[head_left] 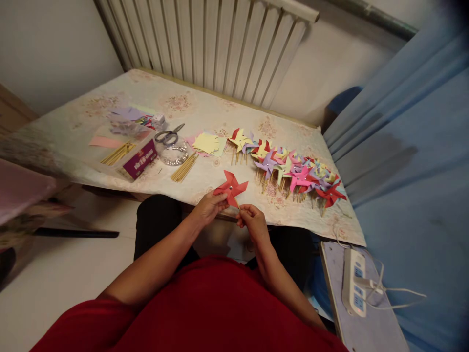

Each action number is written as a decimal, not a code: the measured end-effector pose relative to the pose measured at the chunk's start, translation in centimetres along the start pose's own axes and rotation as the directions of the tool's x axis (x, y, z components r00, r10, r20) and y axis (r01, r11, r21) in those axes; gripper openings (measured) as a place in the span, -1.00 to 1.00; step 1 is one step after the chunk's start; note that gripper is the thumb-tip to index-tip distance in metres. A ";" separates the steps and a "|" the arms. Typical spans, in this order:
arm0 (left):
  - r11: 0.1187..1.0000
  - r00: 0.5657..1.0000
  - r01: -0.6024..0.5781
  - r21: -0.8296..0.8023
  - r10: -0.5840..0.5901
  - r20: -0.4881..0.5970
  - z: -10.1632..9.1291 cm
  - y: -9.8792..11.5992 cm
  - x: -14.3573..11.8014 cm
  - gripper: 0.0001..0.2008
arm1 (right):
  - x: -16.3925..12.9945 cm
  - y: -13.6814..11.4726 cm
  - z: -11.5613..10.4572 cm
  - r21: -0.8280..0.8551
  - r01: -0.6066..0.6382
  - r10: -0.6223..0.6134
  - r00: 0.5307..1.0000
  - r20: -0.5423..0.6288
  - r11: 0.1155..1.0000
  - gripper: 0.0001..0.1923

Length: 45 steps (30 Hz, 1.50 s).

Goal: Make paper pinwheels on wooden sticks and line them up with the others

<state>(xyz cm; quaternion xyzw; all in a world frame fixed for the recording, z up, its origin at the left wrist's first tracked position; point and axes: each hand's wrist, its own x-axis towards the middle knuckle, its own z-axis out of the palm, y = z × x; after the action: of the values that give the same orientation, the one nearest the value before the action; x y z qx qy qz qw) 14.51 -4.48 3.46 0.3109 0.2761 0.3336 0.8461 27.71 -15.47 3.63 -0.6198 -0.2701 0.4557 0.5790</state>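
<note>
A red paper pinwheel (233,186) with a shiny pin at its centre is held up over the table's front edge. My left hand (210,209) pinches one of its blades between thumb and fingers. Lower down, my right hand (253,221) is closed on the pinwheel's thin wooden stick (237,204). Beyond my hands lies a bundle of bamboo sticks (184,167). A round clear dish (175,154) of shiny pins stands behind the sticks, with dark-handled scissors (169,135) by it. Cut paper pieces, yellow on top (206,143), lie in a pile.
Many finished pinwheels (301,177) in several colours lie on the right of the flowered tablecloth (176,102). On the left is a purple-fronted box (139,160) with sticks and paper. A power strip (354,283) with cables rests on a stand at the right.
</note>
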 end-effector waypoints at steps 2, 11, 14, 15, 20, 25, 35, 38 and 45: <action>1.000 1.000 0.003 0.004 -0.003 -0.002 0.1 0.1 0.0 -0.48 | -0.1 -0.1 0.1 -0.001 0.003 -0.003 1.000 0.005 1.000 -0.76; 1.000 0.999 0.024 0.001 -0.024 -0.036 0.2 -0.1 0.1 -0.71 | -0.1 -0.1 0.3 -0.011 -0.007 0.007 1.000 0.011 1.000 -0.75; 1.000 0.999 0.026 0.003 -0.026 -0.048 0.3 -0.1 0.2 -0.73 | -0.1 0.0 0.4 -0.013 -0.008 0.008 1.000 0.010 1.000 -0.76; 1.000 0.998 0.027 0.004 -0.027 -0.052 0.4 -0.1 0.2 -0.74 | -0.1 0.0 0.5 -0.012 -0.008 0.008 1.000 0.009 1.000 -0.76; 0.999 0.997 0.034 -0.002 -0.034 -0.070 0.5 -0.2 0.2 -0.80 | -0.3 0.0 0.6 -0.001 -0.011 0.011 1.000 0.009 1.000 -0.76; 0.999 0.998 0.037 -0.013 -0.038 -0.058 0.3 -0.2 0.2 -0.76 | -0.2 0.2 0.5 0.012 -0.004 0.004 1.000 0.015 1.000 -0.76; 0.992 0.993 0.042 0.116 -0.029 -0.112 -1.5 -0.2 0.0 -0.72 | 0.5 0.9 -0.1 0.014 -0.039 0.039 0.998 -0.046 0.999 -0.73; 0.960 0.987 -0.044 0.276 0.085 -0.137 -1.7 0.2 0.1 -0.70 | 0.6 1.1 -0.1 0.004 -0.046 0.046 0.998 -0.042 0.999 -0.73; 0.823 0.971 -0.116 0.556 0.212 -0.111 -1.1 1.0 0.9 -0.74 | 0.6 1.1 0.1 -0.021 -0.054 0.053 0.998 -0.024 0.998 -0.74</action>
<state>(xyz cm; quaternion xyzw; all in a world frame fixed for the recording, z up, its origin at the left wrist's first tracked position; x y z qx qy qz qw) 13.95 -2.86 3.17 0.5323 0.4021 0.3379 0.6640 27.69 -15.10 2.46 -0.6384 -0.2515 0.4609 0.5628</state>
